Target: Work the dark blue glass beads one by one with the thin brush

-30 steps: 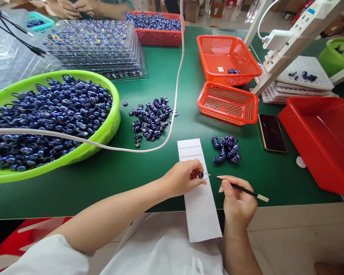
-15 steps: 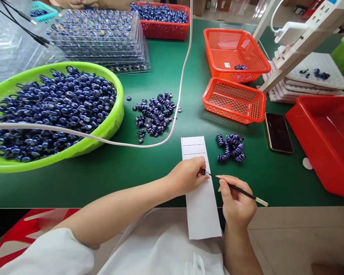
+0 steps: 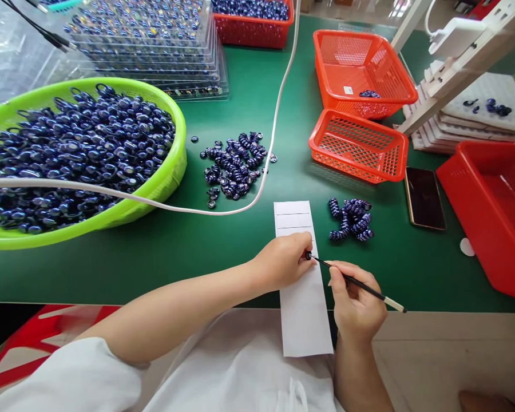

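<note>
Between the thumb and forefinger of my left hand [image 3: 285, 261] is a small dark, shiny bead-like piece [image 3: 308, 255], partly hidden by the fingers. My right hand [image 3: 357, 297] is closed like a pen grip around a thin black brush [image 3: 364, 286] with a pale end. Its fine tip meets the dark piece. Under my left hand lies a long white paper strip [image 3: 306, 326] with ruled lines, hanging over the table's front edge. Right of the strip sits a small cluster of dark blue striped pieces [image 3: 351, 219]. A looser pile of similar pieces [image 3: 236, 166] lies farther left.
A lime-green basket [image 3: 178, 154] heaped with dark blue looped pieces stands left. A white cable [image 3: 223, 213] crosses the green table. Stacked clear trays [image 3: 221, 74], orange baskets [image 3: 360, 146], a phone [image 3: 424, 197] and a red bin [image 3: 467, 217] surround the work area.
The view has shifted slightly, so the baskets at the back sit higher in the picture. Both hands keep their grips, with the brush tip still at the dark piece.
</note>
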Demonstrator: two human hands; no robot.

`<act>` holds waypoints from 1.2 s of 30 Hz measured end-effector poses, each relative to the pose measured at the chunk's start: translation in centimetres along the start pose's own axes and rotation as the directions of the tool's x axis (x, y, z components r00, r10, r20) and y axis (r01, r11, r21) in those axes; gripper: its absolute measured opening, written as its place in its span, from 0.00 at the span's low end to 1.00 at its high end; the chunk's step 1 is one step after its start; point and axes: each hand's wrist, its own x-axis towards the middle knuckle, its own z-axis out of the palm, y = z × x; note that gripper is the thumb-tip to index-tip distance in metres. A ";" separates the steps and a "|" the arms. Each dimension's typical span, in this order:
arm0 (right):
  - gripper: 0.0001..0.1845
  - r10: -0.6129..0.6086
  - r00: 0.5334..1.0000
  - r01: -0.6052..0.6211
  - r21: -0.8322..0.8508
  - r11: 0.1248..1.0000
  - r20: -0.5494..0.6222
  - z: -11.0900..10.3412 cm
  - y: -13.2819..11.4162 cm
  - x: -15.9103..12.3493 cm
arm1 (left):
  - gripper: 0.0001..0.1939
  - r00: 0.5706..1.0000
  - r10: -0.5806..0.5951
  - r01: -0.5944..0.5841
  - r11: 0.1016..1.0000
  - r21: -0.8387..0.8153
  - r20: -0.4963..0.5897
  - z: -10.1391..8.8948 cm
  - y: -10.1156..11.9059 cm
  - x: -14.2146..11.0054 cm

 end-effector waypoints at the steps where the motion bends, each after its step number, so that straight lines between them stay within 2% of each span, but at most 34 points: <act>1: 0.05 0.004 1.000 -0.004 -0.008 1.000 -0.002 0.0 0.0 0.0 | 0.11 1.000 0.000 0.000 1.000 0.002 -0.001 0.0 0.0 0.0; 11: 0.06 0.014 1.000 -0.015 -0.064 0.998 -0.009 -0.1 0.1 -0.1 | 0.10 1.000 -0.016 0.016 1.000 0.019 0.011 -0.2 0.2 0.0; 20: 0.05 -0.031 1.000 0.031 -0.104 0.994 -0.002 -0.1 -0.1 0.1 | 0.10 1.000 -0.018 0.018 0.999 0.026 0.014 -0.2 0.2 0.1; 28: 0.04 -0.006 1.000 0.006 -0.114 0.993 0.004 0.0 -0.1 0.0 | 0.08 1.000 -0.010 0.009 0.999 0.032 0.019 -0.2 0.0 0.0; 36: 0.06 -0.035 0.995 0.044 -0.091 0.995 0.095 -0.4 0.4 0.2 | 0.07 1.000 0.022 -0.022 0.999 0.036 0.018 0.0 -0.2 -0.1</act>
